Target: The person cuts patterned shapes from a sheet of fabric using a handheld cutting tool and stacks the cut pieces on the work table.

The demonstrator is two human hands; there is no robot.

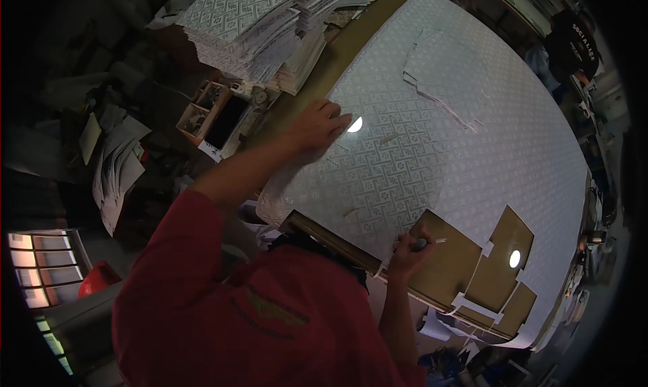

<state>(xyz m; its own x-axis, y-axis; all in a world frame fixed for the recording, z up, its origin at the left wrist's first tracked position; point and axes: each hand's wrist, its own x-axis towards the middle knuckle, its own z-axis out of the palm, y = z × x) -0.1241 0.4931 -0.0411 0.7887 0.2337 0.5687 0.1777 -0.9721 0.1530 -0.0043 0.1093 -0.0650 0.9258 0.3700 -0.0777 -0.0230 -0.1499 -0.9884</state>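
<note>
A large white sheet with a woven lattice pattern covers the table. At its upper left part, my left hand rests with fingers bent and pressed together beside a bright round spot; what lies under the fingertips is hidden. Near the sheet's lower edge, my right hand is closed round a small tool with a dark handle and a pale, thin tip pointing right. Just right of that hand, cut-out openings bare the brown tabletop, with narrow white strips between them.
Stacks of patterned sheets stand at the upper left. Beside them are a wooden box with compartments and a dark flat object. More sheets hang at the left. Another person in dark clothing is at the upper right.
</note>
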